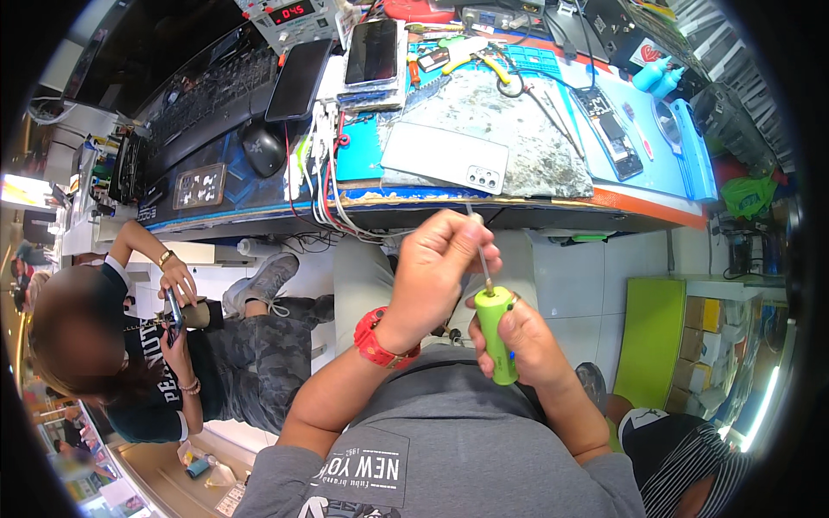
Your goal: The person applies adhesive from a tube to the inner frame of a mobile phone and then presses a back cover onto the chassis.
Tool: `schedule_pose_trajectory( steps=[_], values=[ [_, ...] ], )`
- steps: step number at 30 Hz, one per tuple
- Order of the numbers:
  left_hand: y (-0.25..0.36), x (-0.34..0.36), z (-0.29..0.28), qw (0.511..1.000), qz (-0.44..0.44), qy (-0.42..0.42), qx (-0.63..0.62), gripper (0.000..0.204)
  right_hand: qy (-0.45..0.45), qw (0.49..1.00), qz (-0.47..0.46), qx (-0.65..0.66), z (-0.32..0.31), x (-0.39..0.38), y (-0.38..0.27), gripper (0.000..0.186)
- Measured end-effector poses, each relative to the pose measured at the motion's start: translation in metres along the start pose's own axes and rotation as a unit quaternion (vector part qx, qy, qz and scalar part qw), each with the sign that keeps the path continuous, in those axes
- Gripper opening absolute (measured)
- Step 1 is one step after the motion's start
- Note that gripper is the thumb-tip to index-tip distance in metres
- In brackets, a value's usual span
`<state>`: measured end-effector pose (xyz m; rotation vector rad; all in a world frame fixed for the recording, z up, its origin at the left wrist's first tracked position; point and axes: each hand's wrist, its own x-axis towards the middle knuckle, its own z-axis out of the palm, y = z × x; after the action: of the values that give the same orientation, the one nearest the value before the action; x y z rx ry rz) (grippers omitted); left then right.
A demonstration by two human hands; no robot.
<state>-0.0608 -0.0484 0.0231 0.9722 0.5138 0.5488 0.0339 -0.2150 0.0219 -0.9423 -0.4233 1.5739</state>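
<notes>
In front of my lap, my right hand (522, 341) is wrapped round a lime-green cylindrical handheld tool (496, 345), a slim battery-type driver by its looks, held nearly upright. A brass-coloured collar tops it, and a thin pale shaft (484, 259) runs up from there. With thumb and fingers closed, my left hand (440, 263) pinches this shaft near its upper end, where a small whitish piece shows. Just beyond my fingers, a white phone back panel (445, 159) with camera openings lies on a stained grey mat (540, 147) at the bench edge.
Opened phone (609, 129) and blue holder (691, 147) lie right on the bench. Behind are yellow-handled pliers (494, 67) and two dark-screened phones (300, 79). Cables (326, 164) hang over the edge; mouse (263, 147) and keyboard (207, 99) sit left. A seated person (173, 345) holds a phone.
</notes>
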Motion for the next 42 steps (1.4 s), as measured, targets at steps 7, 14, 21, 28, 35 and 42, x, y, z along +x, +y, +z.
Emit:
schedule_pose_trajectory(
  steps=[7,14,21,28,35,42],
  values=[
    [0.015,-0.012,0.003,0.992,0.082,0.032,-0.091,0.019,-0.001,0.999,-0.005,-0.034,0.018,-0.003,0.009,0.059],
    [0.031,-0.012,0.008,0.974,0.191,0.059,-0.106,0.017,0.013,0.988,-0.015,-0.152,0.025,-0.012,0.005,0.05],
    [0.055,0.02,-0.046,0.876,0.308,0.025,0.371,0.015,0.168,0.903,-0.067,-0.389,-0.011,-0.027,0.002,0.045],
    [0.032,0.016,-0.053,0.788,0.267,-0.009,0.555,0.02,0.256,0.649,-0.216,-0.683,-0.051,-0.016,-0.073,0.05],
    [0.003,0.058,-0.055,0.612,0.37,-0.012,0.699,0.041,0.209,0.489,-0.247,-0.81,-0.079,0.034,-0.125,0.05],
    [-0.006,0.052,-0.057,0.617,0.405,-0.014,0.675,0.041,0.156,0.474,-0.224,-0.837,-0.072,0.059,-0.131,0.048]
  ],
)
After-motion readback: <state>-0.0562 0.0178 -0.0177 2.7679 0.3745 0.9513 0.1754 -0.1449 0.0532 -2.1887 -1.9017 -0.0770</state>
